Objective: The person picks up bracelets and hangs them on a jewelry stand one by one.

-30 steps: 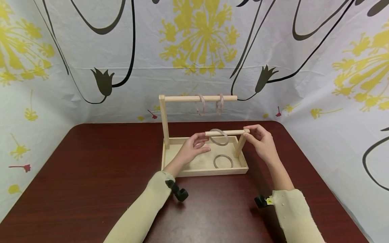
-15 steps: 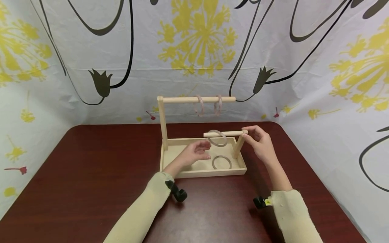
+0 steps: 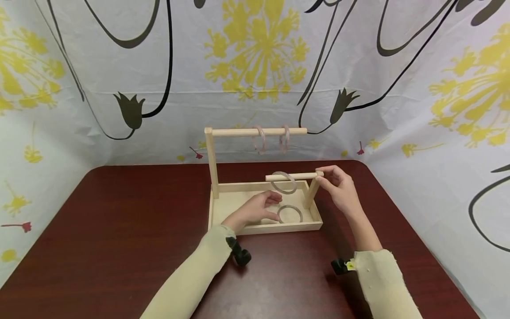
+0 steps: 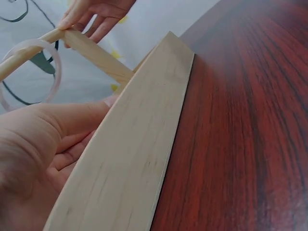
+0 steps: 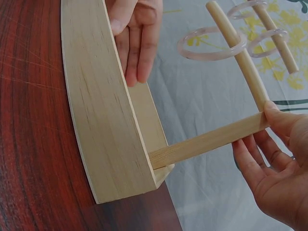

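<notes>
A pale wooden bangle stand with a shallow tray (image 3: 291,227) sits on the table. My left hand (image 3: 259,209) reaches over its front wall into the tray, fingers loosely curved and thumb out. Close to its thumb and fingertips, a translucent bangle (image 3: 301,213) lies on the tray floor. My right hand (image 3: 338,185) holds the top corner of the short right post (image 5: 211,141), thumb on one side and fingers on the other. From the lower bar (image 5: 240,60) at that corner hangs another pale bangle (image 5: 211,56). The left wrist view shows no bangle between the left fingers.
The taller rear bar (image 3: 235,132) carries two pinkish bangles (image 3: 264,141) and rises on a post (image 3: 212,164) at the left. Dark red-brown table (image 3: 151,221) surrounds the stand. A white patterned cloth (image 3: 179,66) hangs behind and at both sides.
My left hand has left the free end of the lower bar and moved down into the tray, beside the lying bangle. The right hand keeps its hold on the corner.
</notes>
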Motion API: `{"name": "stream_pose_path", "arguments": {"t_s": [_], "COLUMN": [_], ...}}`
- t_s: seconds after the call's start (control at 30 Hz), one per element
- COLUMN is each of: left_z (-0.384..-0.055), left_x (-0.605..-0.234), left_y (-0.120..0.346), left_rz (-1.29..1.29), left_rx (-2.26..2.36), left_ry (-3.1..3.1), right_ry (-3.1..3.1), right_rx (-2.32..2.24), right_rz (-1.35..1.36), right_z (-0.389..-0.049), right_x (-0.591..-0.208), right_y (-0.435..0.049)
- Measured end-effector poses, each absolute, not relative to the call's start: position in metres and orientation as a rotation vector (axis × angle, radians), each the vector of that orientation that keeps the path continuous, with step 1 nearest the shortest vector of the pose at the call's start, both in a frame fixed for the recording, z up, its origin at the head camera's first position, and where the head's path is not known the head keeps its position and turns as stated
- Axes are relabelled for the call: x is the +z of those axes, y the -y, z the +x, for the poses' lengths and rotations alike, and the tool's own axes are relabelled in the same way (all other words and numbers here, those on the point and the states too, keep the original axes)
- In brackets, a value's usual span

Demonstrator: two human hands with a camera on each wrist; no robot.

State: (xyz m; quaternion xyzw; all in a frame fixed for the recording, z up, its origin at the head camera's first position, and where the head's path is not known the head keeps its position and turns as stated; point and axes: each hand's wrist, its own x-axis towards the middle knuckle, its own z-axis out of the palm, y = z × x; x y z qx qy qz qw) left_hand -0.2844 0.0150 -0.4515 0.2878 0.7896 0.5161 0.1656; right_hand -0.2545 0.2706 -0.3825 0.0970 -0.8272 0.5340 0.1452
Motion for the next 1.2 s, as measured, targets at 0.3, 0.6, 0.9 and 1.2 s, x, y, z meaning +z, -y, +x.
{"name": "stream_pose_path", "arguments": {"t_s": [0.3,0.6,0.9,1.2], "left_z": [-0.285,-0.284,-0.286,-0.288], "left_x": [-0.453,-0.452,-0.455,-0.457], "left_y": [-0.023,-0.028,-0.035,-0.033], "left_rz": [0.95,1.054,1.109,1.062], "left_rx": [1.173,0.901,0.815,0.873], "left_ry": [-2.473,-2.615,-2.657,-2.663], "right_ry": [2.385,2.373,2.367,2.368], "right_rx": [1.541,1.549,1.566,1.57], "right_rz": [0.288,0.293,0.299,0.305], "right_z": [-0.255,-0.256,-0.254,-0.254], "right_x": [-0.383,-0.383,-0.384,-0.383], "right_y": [-0.271,-0.271,-0.271,-0.271]}}
